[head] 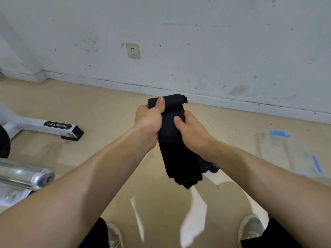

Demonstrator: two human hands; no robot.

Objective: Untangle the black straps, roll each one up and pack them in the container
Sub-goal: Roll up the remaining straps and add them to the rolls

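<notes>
Way down and left of the off-white wall socket (132, 51) there's a shiny chrome bar end (35, 176), and a white metal frame foot with a BRTW label (44, 125) sits on the floor, also lower left of that socket. Below the socket and a bit to its right, the left hand (148, 120) has its fingers curled round the top of the wide black fabric strap (175, 145), thumb pressed on the folded-over upper end. The strap hangs in the air, held between both hands. The right hand (191, 133) grips it from the other side, thumb on the front. Blue tape marks (279, 133) are stuck on the floor, down right of the socket.
</notes>
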